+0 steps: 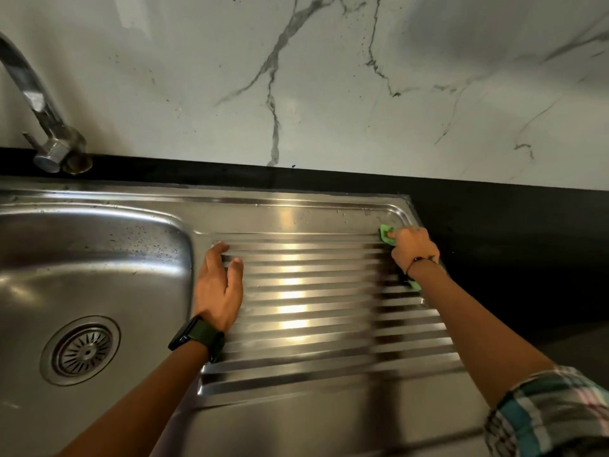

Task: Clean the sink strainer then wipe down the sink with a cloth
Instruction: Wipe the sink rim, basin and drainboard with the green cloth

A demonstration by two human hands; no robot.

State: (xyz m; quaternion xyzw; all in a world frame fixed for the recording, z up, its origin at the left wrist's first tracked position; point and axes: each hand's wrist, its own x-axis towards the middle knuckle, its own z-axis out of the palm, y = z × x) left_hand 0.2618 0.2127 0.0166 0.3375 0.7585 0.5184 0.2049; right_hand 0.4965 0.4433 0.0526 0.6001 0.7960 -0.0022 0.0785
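A stainless steel sink fills the left, with a round slotted strainer seated in its drain. To its right lies the ribbed steel draining board. My right hand presses a green cloth onto the far right corner of the draining board; most of the cloth is hidden under the palm, with a green edge showing by the wrist. My left hand rests flat, fingers apart, on the board's left edge beside the basin, holding nothing.
A chrome tap rises at the back left. A black counter runs behind and to the right of the sink. A white marble wall stands behind. Water drops dot the basin wall.
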